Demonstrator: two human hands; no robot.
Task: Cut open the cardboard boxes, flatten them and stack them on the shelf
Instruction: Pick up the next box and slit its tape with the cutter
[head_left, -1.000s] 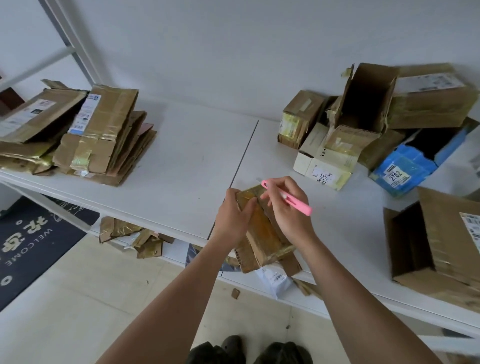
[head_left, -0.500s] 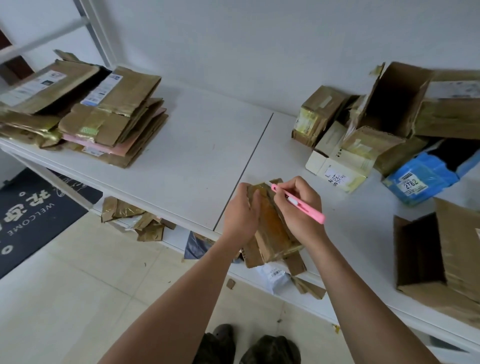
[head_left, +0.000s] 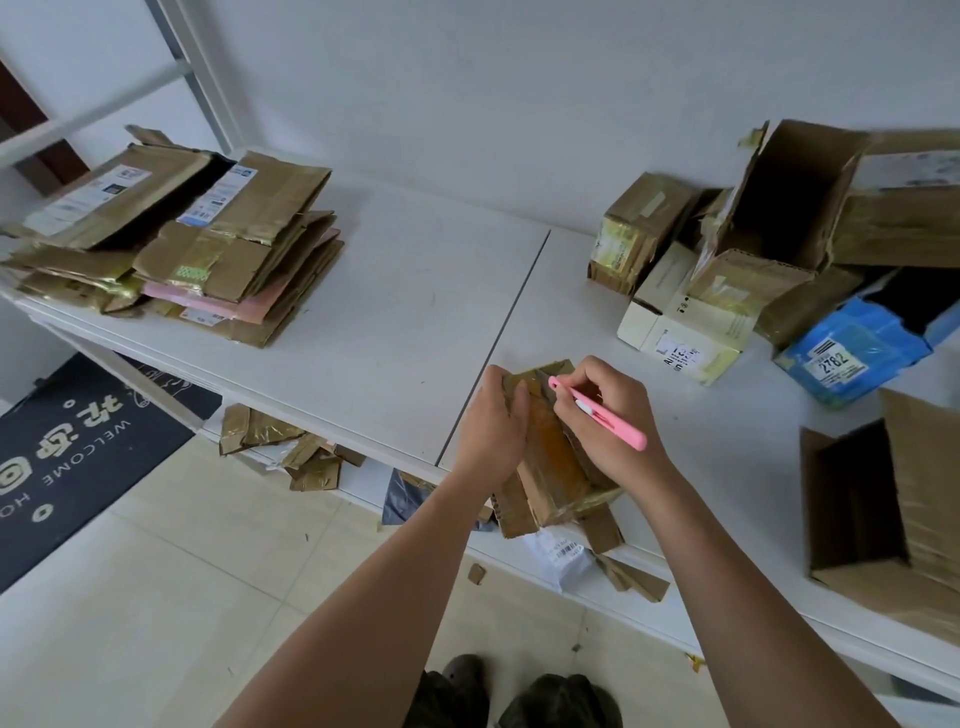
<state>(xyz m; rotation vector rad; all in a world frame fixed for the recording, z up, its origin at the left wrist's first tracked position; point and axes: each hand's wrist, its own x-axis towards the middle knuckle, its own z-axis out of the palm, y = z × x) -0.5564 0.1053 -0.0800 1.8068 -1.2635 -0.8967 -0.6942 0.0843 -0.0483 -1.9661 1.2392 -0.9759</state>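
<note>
A small taped cardboard box stands tilted at the front edge of the white shelf. My left hand grips its left side, fingers curled over the top edge. My right hand holds a pink box cutter like a pen, its tip at the box's upper end. A stack of flattened boxes lies at the shelf's left end.
Unflattened boxes crowd the back right: a brown one, a white one, a tall open one and a blue parcel. An open carton sits at the right front. Cardboard scraps lie on the lower shelf.
The view has shifted slightly; both hands stay on the small box, and the cutter tip has edged a little along the box's top end.
</note>
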